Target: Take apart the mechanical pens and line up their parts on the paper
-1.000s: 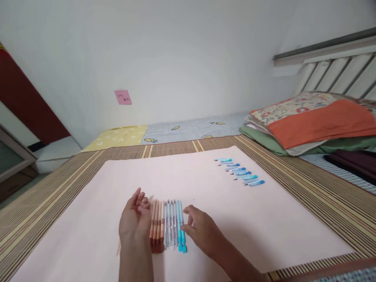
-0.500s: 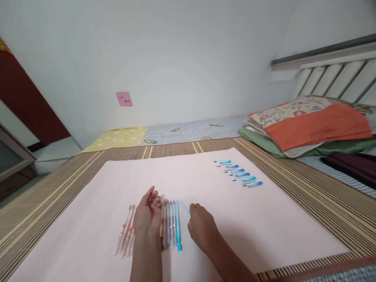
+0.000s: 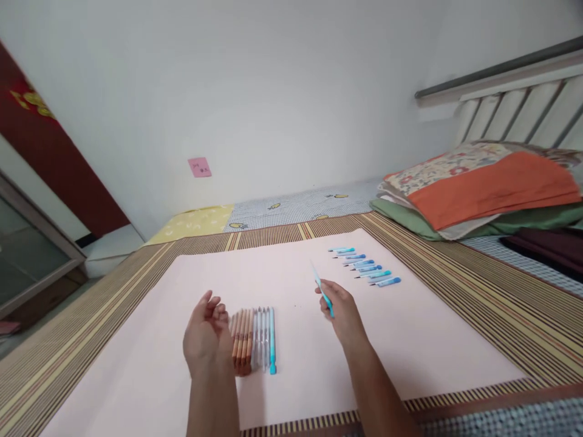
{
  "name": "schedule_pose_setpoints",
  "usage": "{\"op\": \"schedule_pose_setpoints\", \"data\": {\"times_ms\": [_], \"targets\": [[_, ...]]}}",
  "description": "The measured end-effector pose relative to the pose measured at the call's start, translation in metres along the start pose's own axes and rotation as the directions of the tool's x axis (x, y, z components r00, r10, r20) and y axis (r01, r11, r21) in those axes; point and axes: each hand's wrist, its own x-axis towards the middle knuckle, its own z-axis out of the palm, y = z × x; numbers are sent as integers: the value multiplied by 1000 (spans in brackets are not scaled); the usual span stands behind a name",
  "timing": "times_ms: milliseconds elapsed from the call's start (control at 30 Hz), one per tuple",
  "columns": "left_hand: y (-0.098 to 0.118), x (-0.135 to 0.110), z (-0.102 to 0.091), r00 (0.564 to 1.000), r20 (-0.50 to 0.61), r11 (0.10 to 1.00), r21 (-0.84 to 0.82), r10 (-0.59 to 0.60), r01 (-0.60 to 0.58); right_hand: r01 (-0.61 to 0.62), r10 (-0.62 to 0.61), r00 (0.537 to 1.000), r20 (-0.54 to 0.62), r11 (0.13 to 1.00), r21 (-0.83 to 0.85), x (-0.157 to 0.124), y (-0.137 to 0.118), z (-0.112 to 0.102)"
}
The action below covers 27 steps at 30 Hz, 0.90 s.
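My right hand is raised above the pink sheet, fingers pinched round a slim turquoise pen whose thin pale end points up and away. My left hand hovers palm inward with loosely curled fingers and holds nothing. Just right of it lies a side-by-side group: several brown pens, several clear grey ones and one turquoise pen at the right end. Farther off at the right, several blue and turquoise pencils with dark tips lie in a slanting row.
A striped mat lies under the sheet. Folded cloths are piled at the back right, below a white radiator. A pink note is stuck on the wall. A dark folded cloth lies at the right.
My right hand has lifted away from the pen group, up and right, carrying the turquoise pen. My left hand has shifted left, uncovering the brown pens; the pale orange pens left of it no longer show.
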Motion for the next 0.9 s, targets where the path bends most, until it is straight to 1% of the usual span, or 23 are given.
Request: {"op": "schedule_pose_setpoints", "data": {"times_ms": [33, 67, 100, 133, 167, 200, 267, 300, 333, 367, 400, 433, 467, 533, 567, 600, 633, 700, 800, 867, 900], "targets": [[-1, -3, -1, 999, -30, 1000, -3, 26, -26, -5, 3, 999, 35, 998, 60, -1, -4, -1], [-6, -9, -2, 1000, -25, 1000, 10, 12, -12, -17, 8, 996, 87, 995, 100, -2, -8, -2], [-16, -16, -3, 998, 1, 997, 44, -58, 58, -35, 18, 988, 154, 994, 108, -4, -10, -3], [-30, -24, -4, 983, 49, 980, 103, -175, 170, -53, 34, 973, 227, 995, 81, -5, -11, -3], [-45, -32, -6, 959, 97, 954, 170, -266, 248, -73, 60, 953, 297, 997, 33, -7, -11, -3], [-60, -39, -7, 940, 152, 935, 236, -306, 267, -88, 92, 928, 360, 996, -28, -8, -10, -3], [-86, -48, -12, 901, 269, 911, 332, -341, 246, -97, 159, 878, 451, 983, -157, -11, -7, -4], [-95, -49, -14, 882, 309, 902, 361, -356, 238, -90, 184, 858, 480, 973, -212, -11, -6, -5], [-101, -48, -17, 874, 325, 898, 373, -361, 232, -80, 202, 841, 501, 964, -254, -11, -5, -7], [-104, -45, -20, 865, 339, 896, 378, -369, 234, -71, 211, 836, 507, 957, -280, -11, -5, -8], [-105, -40, -22, 855, 353, 895, 372, -380, 244, -70, 209, 846, 491, 956, -286, -9, -5, -10], [-104, -34, -25, 845, 363, 895, 360, -392, 261, -76, 198, 867, 457, 960, -271, -7, -6, -11], [-103, -28, -27, 840, 366, 898, 341, -400, 279, -85, 177, 897, 405, 968, -234, -5, -6, -13], [-102, -18, -29, 840, 361, 903, 300, -406, 307, -100, 127, 954, 272, 989, -108, 0, -7, -15], [-102, -15, -28, 842, 353, 905, 280, -407, 320, -103, 109, 970, 216, 994, -42, 3, -6, -16], [-104, -13, -28, 844, 345, 905, 264, -410, 332, -106, 102, 977, 186, 994, 13, 5, -4, -16], [-105, -13, -26, 844, 335, 903, 252, -418, 347, -114, 103, 979, 178, 992, 50, 6, -2, -16], [-110, -14, -22, 835, 328, 894, 246, -441, 376, -132, 114, 971, 211, 988, 75, 7, 3, -15], [-115, -20, -17, 793, 376, 874, 292, -479, 389, -126, 114, 955, 274, 992, 28, 6, 10, -12], [-116, -22, -14, 775, 422, 874, 338, -471, 348, -108, 102, 958, 269, 994, 10, 4, 12, -9], [-116, -23, -14, 777, 440, 881, 358, -451, 309, -104, 96, 961, 260, 994, 17, 3, 12, -8]]}}
